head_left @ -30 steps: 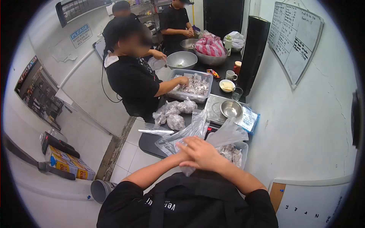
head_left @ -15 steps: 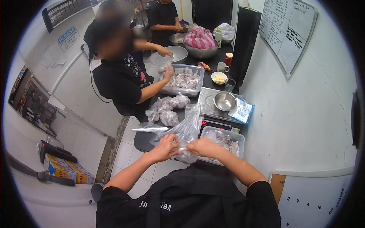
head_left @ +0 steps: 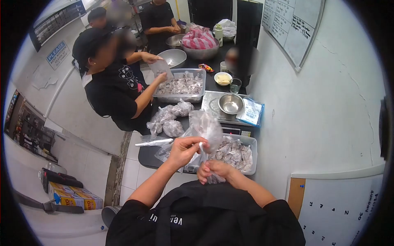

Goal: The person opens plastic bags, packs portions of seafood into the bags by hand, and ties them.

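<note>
A clear plastic bag (head_left: 207,129) with pale greyish contents is held up in front of me, its filled end pointing away. My left hand (head_left: 184,152) pinches the bag's gathered neck. Just below, my right hand (head_left: 215,169) is closed around the bag's loose end, part of which shows under the fist. Close by on the right is a clear plastic tub (head_left: 253,160) of pale grey pieces, partly behind the bag. Other clear plastic lies on the table beside my left hand, mostly covered by it.
Filled bags (head_left: 172,128) lie ahead-left, near a white plastic-wrapped roll (head_left: 154,142). A metal bowl (head_left: 231,103) sits on a steel tray (head_left: 211,107), behind a digital scale (head_left: 245,133). A co-worker (head_left: 111,88) holds a bag over a larger tub (head_left: 197,97). The wall (head_left: 303,123) stands right.
The bag has swung from hanging low to pointing up and away. My right hand has moved lower, onto its loose end. The co-worker's filled bag is replaced by a flat one.
</note>
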Tool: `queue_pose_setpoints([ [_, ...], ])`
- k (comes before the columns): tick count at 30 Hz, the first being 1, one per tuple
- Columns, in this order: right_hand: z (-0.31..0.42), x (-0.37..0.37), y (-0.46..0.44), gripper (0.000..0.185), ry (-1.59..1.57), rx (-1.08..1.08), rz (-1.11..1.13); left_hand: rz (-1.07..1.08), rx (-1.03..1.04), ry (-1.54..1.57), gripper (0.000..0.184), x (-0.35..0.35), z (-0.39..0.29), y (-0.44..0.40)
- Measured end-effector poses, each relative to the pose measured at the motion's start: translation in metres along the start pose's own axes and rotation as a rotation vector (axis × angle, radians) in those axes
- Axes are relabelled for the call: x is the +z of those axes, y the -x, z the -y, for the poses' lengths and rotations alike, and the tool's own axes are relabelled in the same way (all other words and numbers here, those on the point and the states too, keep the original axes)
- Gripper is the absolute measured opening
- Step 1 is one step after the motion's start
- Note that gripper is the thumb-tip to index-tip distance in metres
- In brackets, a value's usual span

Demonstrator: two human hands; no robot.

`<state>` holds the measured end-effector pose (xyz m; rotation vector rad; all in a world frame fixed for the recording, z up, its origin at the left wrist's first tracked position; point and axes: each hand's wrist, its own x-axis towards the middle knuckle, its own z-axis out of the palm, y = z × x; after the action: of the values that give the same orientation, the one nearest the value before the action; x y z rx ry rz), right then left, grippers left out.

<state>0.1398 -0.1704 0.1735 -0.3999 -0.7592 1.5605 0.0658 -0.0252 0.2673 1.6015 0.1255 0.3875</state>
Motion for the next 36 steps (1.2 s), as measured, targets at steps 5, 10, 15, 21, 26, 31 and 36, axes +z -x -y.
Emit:
queue_pose_setpoints([
  [5,0.036,-0.036,-0.001,0.028,0.133,-0.017,-0.067,0.339,-0.120,0.100,0.014,0.001,-0.032,0.002],
  [10,0.105,-0.082,0.022,0.013,1.094,0.240,-0.313,0.314,-0.012,-0.072,0.018,0.001,0.029,0.008],
  [15,0.061,-0.057,0.022,0.019,1.449,0.263,-0.402,0.174,-0.080,-0.317,0.016,-0.020,0.103,0.024],
  [21,0.025,-0.060,0.008,0.018,2.005,-0.002,-0.393,-0.053,-0.062,-0.459,0.018,-0.031,0.146,0.032],
  [26,0.035,-0.037,0.006,0.018,2.169,-0.023,-0.475,-0.089,-0.094,-0.495,0.017,-0.022,0.137,0.017],
  [31,0.020,-0.033,0.018,0.022,2.020,0.319,-0.421,-0.140,-0.276,-0.237,0.015,-0.013,0.153,0.009],
  [36,0.001,-0.017,0.011,0.024,1.952,0.355,-0.318,-0.251,-0.220,-0.232,0.015,0.010,0.160,0.014],
])
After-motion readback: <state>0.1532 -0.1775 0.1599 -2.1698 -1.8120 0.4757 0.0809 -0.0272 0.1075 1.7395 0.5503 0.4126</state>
